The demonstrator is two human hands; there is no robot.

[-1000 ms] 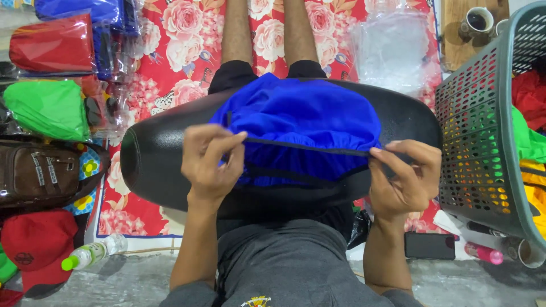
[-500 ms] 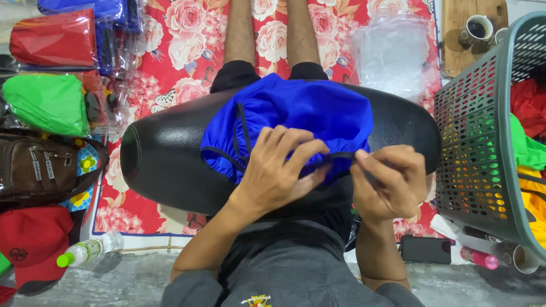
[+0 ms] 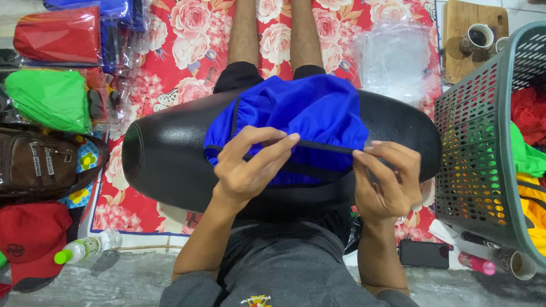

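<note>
Pinching blue cover (image 3: 307,111) hem | hands: left (image 3: 250,165), right (image 3: 384,179) | over black seat (image 3: 170,159)

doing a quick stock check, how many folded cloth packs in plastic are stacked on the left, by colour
red pack: 1
green pack: 1
blue pack: 1, only partly in view
total: 3

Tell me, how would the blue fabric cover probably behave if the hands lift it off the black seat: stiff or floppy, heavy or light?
The blue fabric cover would probably be floppy: it gathers in soft folds over the black seat. It seems light, since the left hand and right hand pinch its black edge with fingertips only. Its smooth sheen suggests it may slide easily.
</note>
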